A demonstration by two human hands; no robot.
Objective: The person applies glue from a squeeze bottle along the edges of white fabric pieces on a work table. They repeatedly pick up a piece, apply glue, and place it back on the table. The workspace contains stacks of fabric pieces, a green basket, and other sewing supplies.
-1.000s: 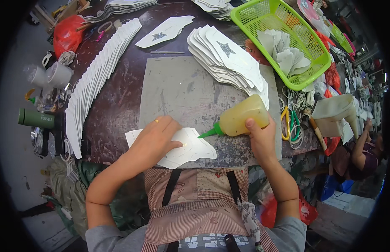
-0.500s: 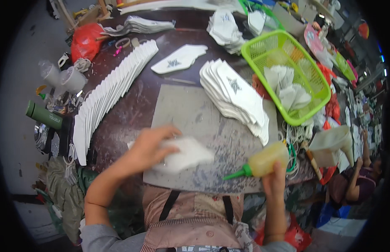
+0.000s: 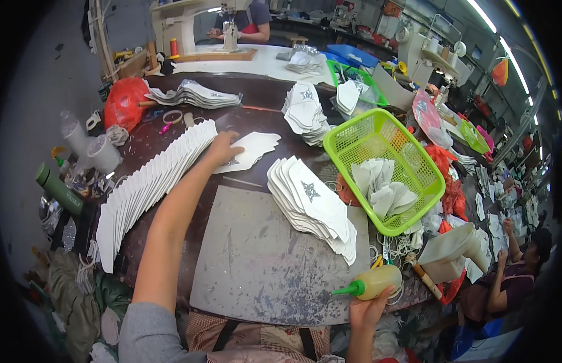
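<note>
Fanned row: white cut pieces lie overlapped in a long line down the left of the dark table, each edge stepped over the next.
Left hand: stretched far forward, fingers flat and spread on a single white cut piece, pressing it down, not pinching it.
White cut piece: lies flat on the table just beyond the head of the fanned row, apart from the grey work mat; it looks thin, light and floppy, so it probably slides easily under a flat palm and would sag if lifted by one corner. Taking it at a long edge with thumb beneath seems the safer hold.
Star-printed stack: a slumped pile of similar pieces at the mat's right corner, touching it.
Green basket: holds smaller folded white pieces, just right of the stack.
Right hand: closed around the base of a yellowish squeeze bottle, green nozzle pointing left over the mat's near edge.
Squeeze bottle: soft-walled, likely to ooze if gripped hard; best held at the body.
</note>
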